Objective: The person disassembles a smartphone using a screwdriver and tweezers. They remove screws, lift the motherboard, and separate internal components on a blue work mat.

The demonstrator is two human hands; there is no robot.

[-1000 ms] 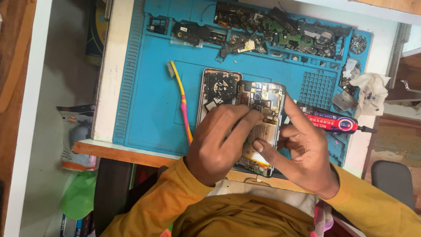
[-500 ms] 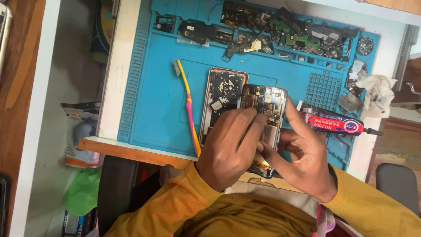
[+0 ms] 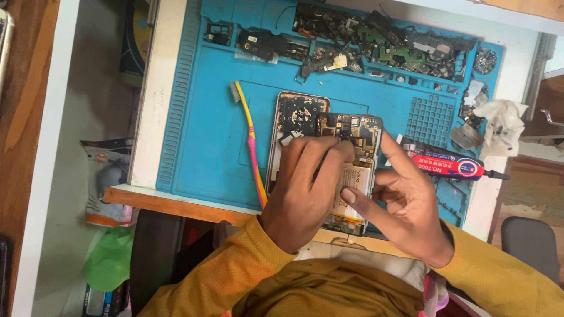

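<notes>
We see our left hand (image 3: pixel 305 188) lying over an opened phone (image 3: pixel 352 170) whose back is off, its fingers curled down onto the circuit board and the pale battery, so that grip is closed on the phone. Our right hand (image 3: pixel 405 205) comes in from the other side, thumb pressed on the battery and forefinger raised along the phone's edge; it steadies the phone with a loose, partly open grip. The phone rests on a blue mat (image 3: pixel 205 152) near the front edge of the tabletop (image 3: pixel 150 135). Just beside it, partly under our left hand, lies a second phone shell (image 3: pixel 294 120). A yellow and pink toothbrush (image 3: pixel 249 138) lies to the left, a red glue tube (image 3: pixel 449 165) to the right, and loose phone parts (image 3: pixel 376 44) fill the mat's far trays.
</notes>
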